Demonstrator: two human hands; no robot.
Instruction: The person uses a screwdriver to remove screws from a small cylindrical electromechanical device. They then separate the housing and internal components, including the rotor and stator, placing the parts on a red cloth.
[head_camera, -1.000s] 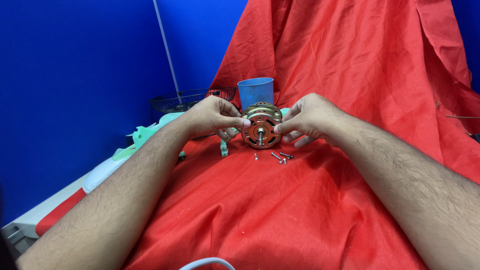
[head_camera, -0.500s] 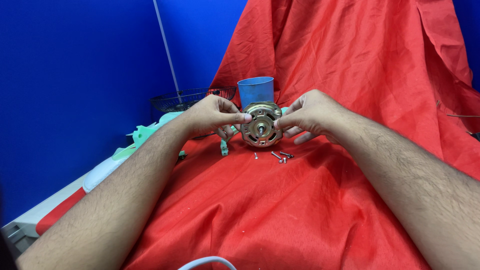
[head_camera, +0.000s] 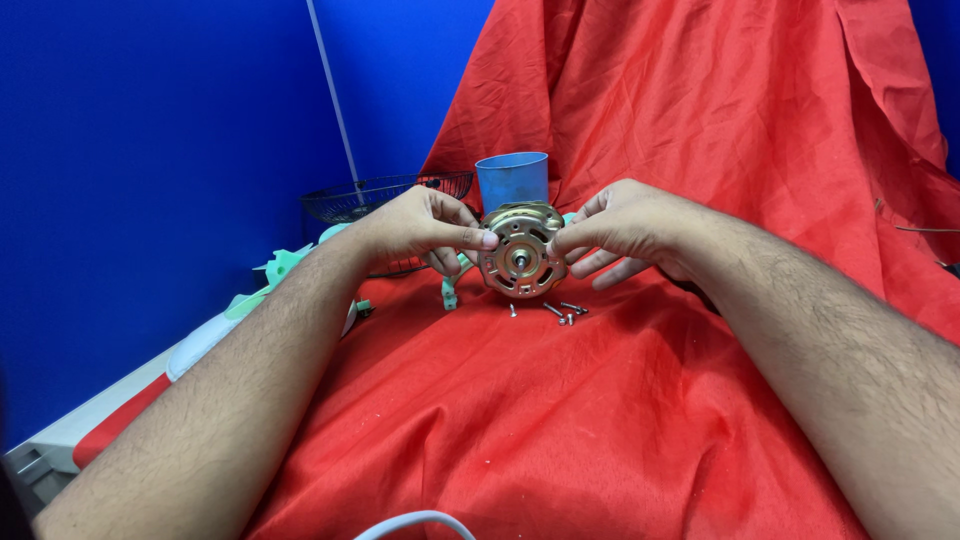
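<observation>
A round metal fan motor (head_camera: 522, 255) with a slotted end plate and a short centre shaft faces me, held upright over the red cloth (head_camera: 560, 400). My left hand (head_camera: 420, 228) pinches its left rim with thumb and fingers. My right hand (head_camera: 625, 228) pinches its right rim. Both hands grip the motor from the sides. A few loose screws (head_camera: 562, 312) lie on the cloth just below it. A small pale green plastic piece (head_camera: 450, 295) sits by the motor's lower left.
A blue plastic cup (head_camera: 513, 180) stands just behind the motor. A black wire fan guard (head_camera: 380, 200) lies at the back left, with pale green fan blades (head_camera: 285, 268) beside it. A white cable (head_camera: 415, 522) curves at the bottom edge. Blue wall behind.
The motor has been turned slightly between my hands, and both hands have shifted their fingers on its rim. Nothing else has moved.
</observation>
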